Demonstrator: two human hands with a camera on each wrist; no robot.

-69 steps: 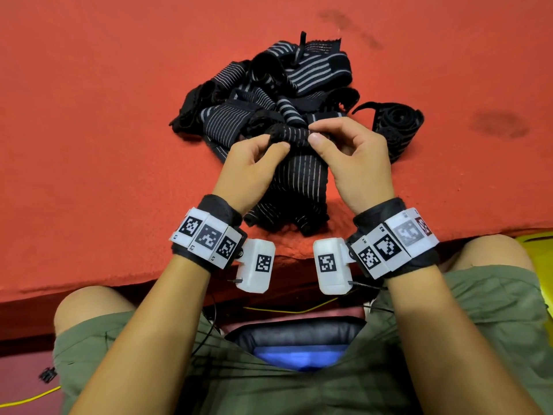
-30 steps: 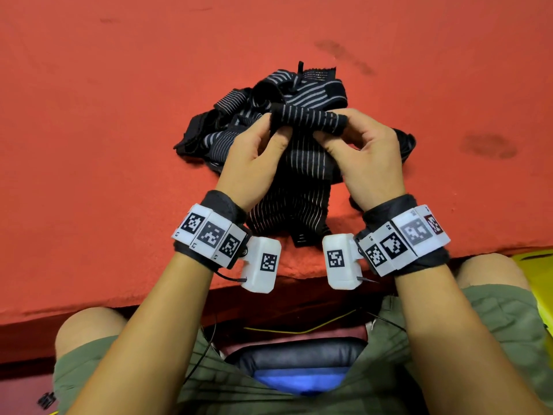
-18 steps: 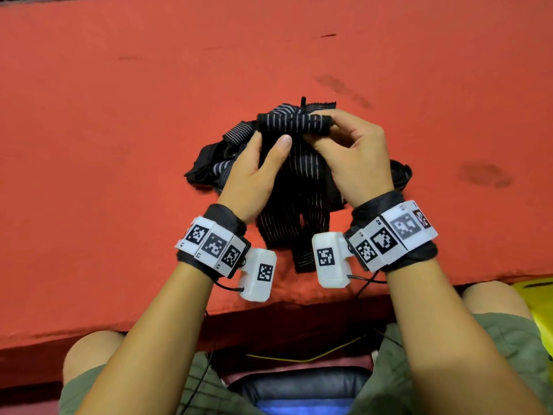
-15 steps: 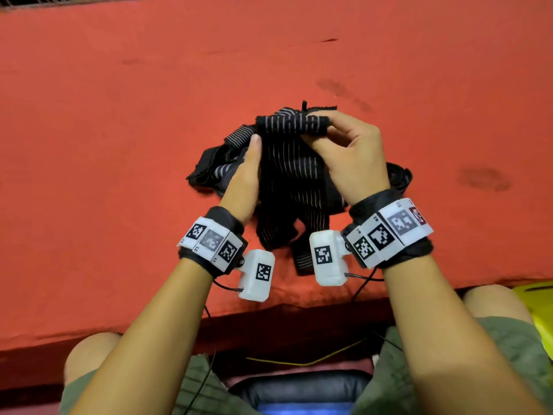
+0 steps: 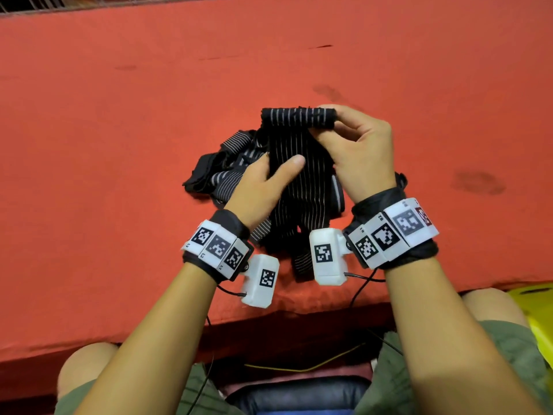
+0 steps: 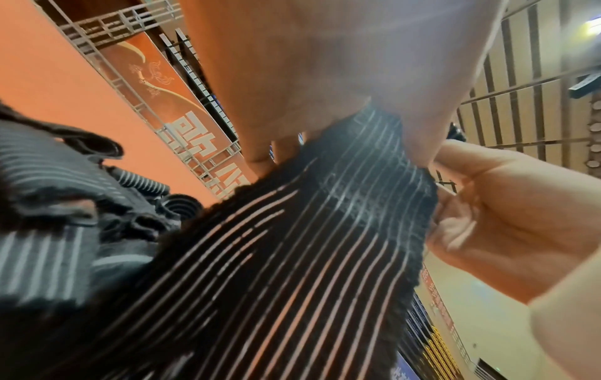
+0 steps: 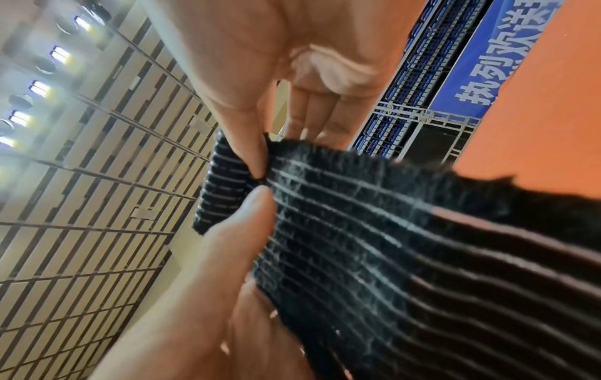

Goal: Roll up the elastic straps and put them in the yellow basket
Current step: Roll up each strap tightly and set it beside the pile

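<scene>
My right hand (image 5: 326, 122) pinches the small rolled end (image 5: 299, 117) of a black elastic strap with thin white stripes, held up above the red table. The strap's loose length (image 5: 302, 205) hangs down toward me. Lower down, my left hand (image 5: 278, 167) grips that length, thumb across the front and fingers behind. In the right wrist view the roll (image 7: 224, 185) sits between thumb (image 7: 253, 213) and forefinger. In the left wrist view the strap (image 6: 292, 257) runs from under my left fingers. The pile of other straps (image 5: 221, 172) lies behind my left hand. A corner of the yellow basket (image 5: 538, 319) shows by my right knee.
The red cloth-covered table (image 5: 119, 145) stretches wide to the left, right and far side of the pile. Its front edge runs just above my knees. A metal grid fence (image 5: 59, 1) borders the far edge. Thin cables hang from the wrist cameras below the table edge.
Both hands have raised the strap off the pile. My left hand has slid from the rolled end down to the hanging length, leaving the roll in my right hand alone.
</scene>
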